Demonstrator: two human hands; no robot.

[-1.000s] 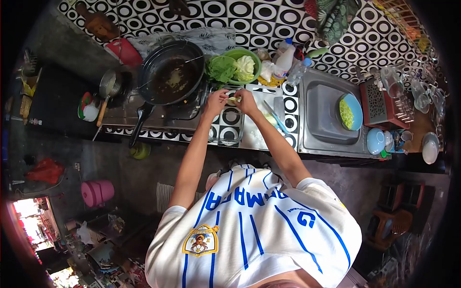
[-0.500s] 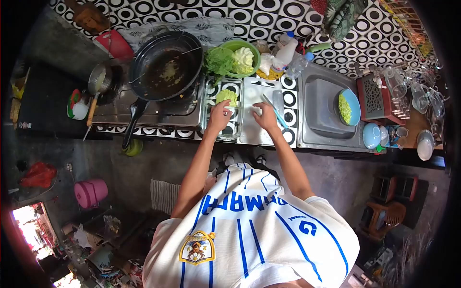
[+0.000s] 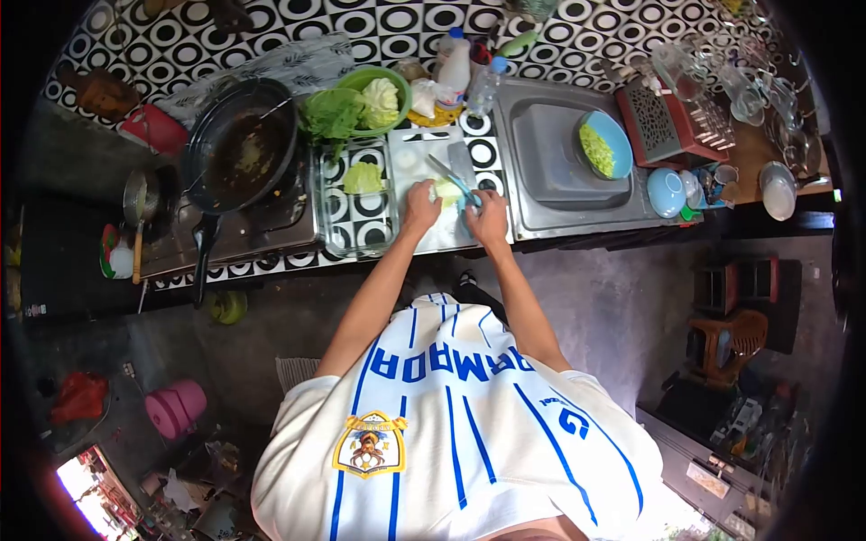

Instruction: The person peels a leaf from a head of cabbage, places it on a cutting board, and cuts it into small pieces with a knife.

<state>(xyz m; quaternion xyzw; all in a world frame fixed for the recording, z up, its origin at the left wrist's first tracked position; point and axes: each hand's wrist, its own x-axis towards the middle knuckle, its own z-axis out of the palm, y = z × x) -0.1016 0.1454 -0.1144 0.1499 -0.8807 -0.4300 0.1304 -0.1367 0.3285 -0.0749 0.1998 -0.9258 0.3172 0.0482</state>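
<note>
My left hand (image 3: 422, 209) is over the white cutting board (image 3: 410, 160), its fingers closed on the edge of a pale green cabbage leaf (image 3: 446, 189). In my right hand (image 3: 488, 216) is a knife (image 3: 448, 171) with a light blue handle, its blade slanting up and left across the leaf. Left of the board, a clear glass dish (image 3: 350, 242) holds another piece of cabbage (image 3: 363, 178). Behind it stands a green bowl (image 3: 402, 101) with a cut cabbage head (image 3: 379, 99) and leafy greens (image 3: 327, 114).
A large black wok (image 3: 239, 149) sits on the stove at left. To the right is a steel sink (image 3: 523, 203), where a blue bowl (image 3: 619, 144) of shredded cabbage rests on a grey basin (image 3: 550, 158). Bottles (image 3: 456, 72) stand behind the board.
Both hands have come together over the board. My right hand has picked up the knife, and a cabbage leaf now lies under my left fingers. The camera view has swung right.
</note>
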